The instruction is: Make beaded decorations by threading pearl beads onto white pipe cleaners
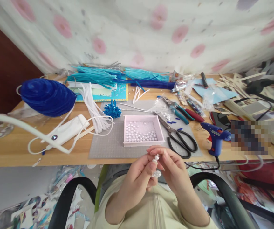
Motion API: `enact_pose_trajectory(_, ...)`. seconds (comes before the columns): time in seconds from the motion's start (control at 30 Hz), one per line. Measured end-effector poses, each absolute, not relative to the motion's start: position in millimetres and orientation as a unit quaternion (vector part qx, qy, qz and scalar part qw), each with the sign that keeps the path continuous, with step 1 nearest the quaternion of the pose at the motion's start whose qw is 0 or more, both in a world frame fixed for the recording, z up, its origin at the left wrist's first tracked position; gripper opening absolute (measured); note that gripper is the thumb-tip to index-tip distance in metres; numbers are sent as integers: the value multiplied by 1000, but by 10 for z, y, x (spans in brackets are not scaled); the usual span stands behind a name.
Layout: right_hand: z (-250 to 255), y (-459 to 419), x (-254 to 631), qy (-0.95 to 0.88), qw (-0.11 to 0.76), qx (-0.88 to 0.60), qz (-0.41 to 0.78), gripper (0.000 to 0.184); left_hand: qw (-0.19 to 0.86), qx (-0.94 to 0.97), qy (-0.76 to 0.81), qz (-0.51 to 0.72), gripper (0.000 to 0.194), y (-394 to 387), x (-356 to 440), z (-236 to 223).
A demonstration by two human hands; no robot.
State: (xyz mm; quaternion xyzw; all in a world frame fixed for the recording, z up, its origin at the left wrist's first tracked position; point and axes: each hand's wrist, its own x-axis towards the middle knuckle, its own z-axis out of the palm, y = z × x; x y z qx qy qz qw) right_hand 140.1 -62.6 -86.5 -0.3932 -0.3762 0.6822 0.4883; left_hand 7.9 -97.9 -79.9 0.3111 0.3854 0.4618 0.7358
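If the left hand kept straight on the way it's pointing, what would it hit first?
The left hand would probably meet the right hand's fingers first, close by the white beads; exact depth is unclear.

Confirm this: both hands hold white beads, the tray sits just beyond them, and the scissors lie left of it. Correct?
Not quite: the scissors lie right of the tray in the head view. The left hand and right hand do hold white beads, with the tray just beyond.
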Motion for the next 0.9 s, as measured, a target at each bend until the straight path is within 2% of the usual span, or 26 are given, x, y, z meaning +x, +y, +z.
enact_pose_trajectory(0.2, -913, -637, 1383, -373, 510, -377, 677, 21, 739, 308, 381, 462, 47, -979, 74, -820)
enact_pose_trajectory(0.67, -857, -608, 1368, -345, 502, -376, 699, 27, 728, 338, 396, 446, 50, -991, 50, -824)
enact_pose_trajectory(0.77, -886, -634, 1393, -364, 530, -415, 644, 29, 719, 328, 401, 463, 50, -994, 56, -820)
enact_pose_trajectory(0.9, -847, -706, 1432, -463, 570, -438, 518, 13, 712, 308, 413, 478, 40, -1000, 65, -806)
